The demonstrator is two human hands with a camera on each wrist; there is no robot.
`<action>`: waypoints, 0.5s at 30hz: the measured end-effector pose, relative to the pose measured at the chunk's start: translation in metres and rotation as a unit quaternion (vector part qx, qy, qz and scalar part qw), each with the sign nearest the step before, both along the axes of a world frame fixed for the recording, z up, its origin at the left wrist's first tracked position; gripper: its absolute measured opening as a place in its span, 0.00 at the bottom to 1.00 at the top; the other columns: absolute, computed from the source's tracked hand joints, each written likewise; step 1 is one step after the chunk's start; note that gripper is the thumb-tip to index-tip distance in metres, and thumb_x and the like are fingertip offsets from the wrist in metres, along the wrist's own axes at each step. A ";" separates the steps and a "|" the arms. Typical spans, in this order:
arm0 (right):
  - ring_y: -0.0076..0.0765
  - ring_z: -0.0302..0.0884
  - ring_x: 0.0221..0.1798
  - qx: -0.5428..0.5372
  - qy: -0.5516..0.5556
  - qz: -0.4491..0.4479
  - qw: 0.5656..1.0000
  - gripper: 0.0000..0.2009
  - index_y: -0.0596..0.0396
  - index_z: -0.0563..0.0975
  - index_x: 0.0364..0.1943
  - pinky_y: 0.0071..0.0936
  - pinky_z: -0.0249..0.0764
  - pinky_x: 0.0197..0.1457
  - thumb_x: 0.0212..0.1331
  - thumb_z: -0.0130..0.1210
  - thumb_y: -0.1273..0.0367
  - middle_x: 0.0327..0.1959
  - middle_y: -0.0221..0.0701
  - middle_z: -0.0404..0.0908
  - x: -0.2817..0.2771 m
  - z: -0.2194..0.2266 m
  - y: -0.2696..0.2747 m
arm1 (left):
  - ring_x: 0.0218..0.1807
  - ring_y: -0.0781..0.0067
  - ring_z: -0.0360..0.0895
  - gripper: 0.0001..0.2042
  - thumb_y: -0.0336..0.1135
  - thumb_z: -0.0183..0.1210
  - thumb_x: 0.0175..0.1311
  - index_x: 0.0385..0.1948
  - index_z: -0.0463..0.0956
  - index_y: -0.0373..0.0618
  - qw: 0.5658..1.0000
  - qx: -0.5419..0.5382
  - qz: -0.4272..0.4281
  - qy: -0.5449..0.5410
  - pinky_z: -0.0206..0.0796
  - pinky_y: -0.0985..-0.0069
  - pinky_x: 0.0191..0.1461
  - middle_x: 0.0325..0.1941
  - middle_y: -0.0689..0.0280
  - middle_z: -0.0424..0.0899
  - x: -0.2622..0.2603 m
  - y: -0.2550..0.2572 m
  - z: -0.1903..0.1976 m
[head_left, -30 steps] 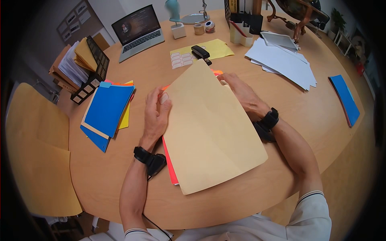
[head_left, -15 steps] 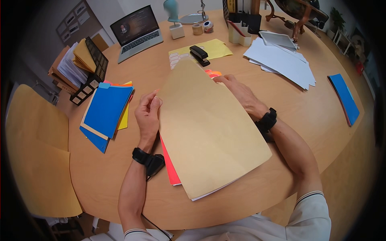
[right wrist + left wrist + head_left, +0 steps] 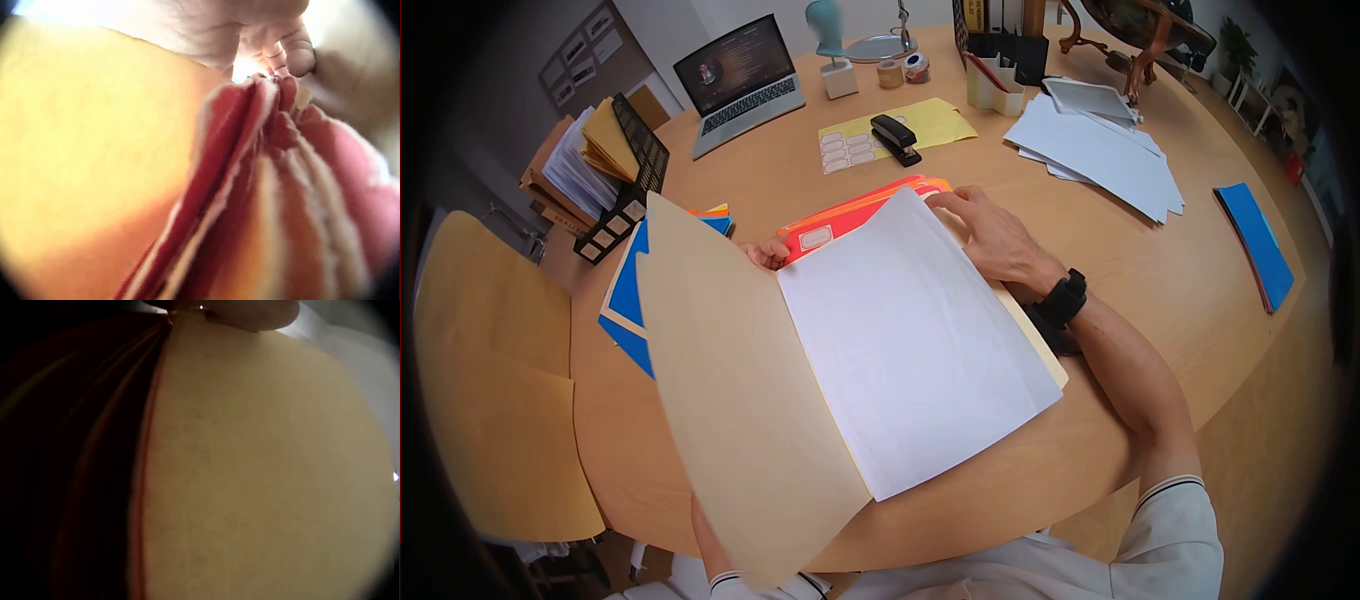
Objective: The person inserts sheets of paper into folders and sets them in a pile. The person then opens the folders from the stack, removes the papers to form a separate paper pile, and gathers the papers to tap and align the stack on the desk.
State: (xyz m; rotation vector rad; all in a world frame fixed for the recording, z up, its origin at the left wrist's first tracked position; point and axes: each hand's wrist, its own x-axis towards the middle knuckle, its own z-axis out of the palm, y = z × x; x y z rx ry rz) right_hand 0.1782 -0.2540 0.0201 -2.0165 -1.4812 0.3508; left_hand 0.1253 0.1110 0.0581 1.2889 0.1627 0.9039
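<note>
A manila folder (image 3: 730, 400) lies opened like a book over a stack of red and orange folders (image 3: 850, 215), its cover swung to the left. White paper (image 3: 920, 340) lies inside it. My right hand (image 3: 1005, 240) grips the stack's upper right edge, thumb and fingers round it; the right wrist view shows the folder edges (image 3: 244, 137) fanned below that hand. Behind the raised cover my left hand (image 3: 768, 254) is mostly hidden, its curled fingers holding the stack's left side beside a red folder's label. In the left wrist view, a finger (image 3: 256, 312) lies against the manila panel (image 3: 262, 450).
Blue folders (image 3: 625, 335) lie to the left, partly covered by the manila cover. Further back are a stapler (image 3: 895, 140) on yellow sheets (image 3: 945, 120), a laptop (image 3: 745, 90) and a file holder (image 3: 640, 165). Loose white papers (image 3: 1090, 150) and a blue folder (image 3: 1255, 250) lie right.
The manila cover has swung open to the left, uncovering the white paper and the red and orange folders behind. My left hand is now mostly behind the cover; the right hand stays at the edge.
</note>
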 end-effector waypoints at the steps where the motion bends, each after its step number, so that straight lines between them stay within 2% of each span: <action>1: 0.60 0.74 0.63 0.005 0.000 0.000 1.000 0.36 0.42 0.73 0.65 0.48 0.72 0.63 0.51 0.66 0.46 0.64 0.50 0.69 0.001 -0.001 0.000 | 0.59 0.63 0.75 0.10 0.37 0.50 0.77 0.34 0.75 0.44 1.000 -0.002 -0.024 -0.004 0.69 0.60 0.64 0.50 0.56 0.82 -0.016 -0.012 -0.010; 5: 0.55 0.75 0.61 0.053 0.046 -0.007 0.998 0.34 0.44 0.76 0.62 0.45 0.73 0.63 0.50 0.68 0.48 0.64 0.48 0.69 0.001 -0.004 -0.001 | 0.63 0.61 0.72 0.09 0.37 0.51 0.76 0.36 0.76 0.45 0.993 -0.009 -0.119 -0.019 0.68 0.57 0.66 0.52 0.56 0.82 -0.074 -0.037 -0.031; 9: 0.45 0.75 0.57 0.149 0.102 -0.002 0.984 0.24 0.48 0.81 0.51 0.33 0.73 0.59 0.50 0.72 0.56 0.62 0.42 0.69 0.011 -0.020 0.001 | 0.66 0.58 0.69 0.08 0.37 0.53 0.75 0.38 0.76 0.45 0.976 -0.015 -0.213 -0.034 0.68 0.54 0.68 0.54 0.56 0.81 -0.131 -0.061 -0.048; 11: 0.44 0.72 0.59 0.181 0.105 0.022 0.978 0.18 0.49 0.83 0.46 0.35 0.72 0.59 0.52 0.71 0.61 0.63 0.43 0.68 0.009 -0.016 -0.001 | 0.68 0.57 0.68 0.07 0.37 0.53 0.75 0.39 0.77 0.46 0.965 -0.018 -0.259 -0.042 0.67 0.53 0.69 0.55 0.56 0.80 -0.158 -0.073 -0.057; 15: 0.45 0.72 0.58 0.196 0.110 0.035 0.974 0.13 0.51 0.86 0.41 0.37 0.72 0.60 0.54 0.71 0.63 0.65 0.45 0.67 0.011 -0.021 0.000 | 0.71 0.55 0.65 0.06 0.37 0.55 0.74 0.41 0.78 0.46 0.935 -0.024 -0.348 -0.057 0.66 0.50 0.71 0.57 0.56 0.80 -0.215 -0.093 -0.069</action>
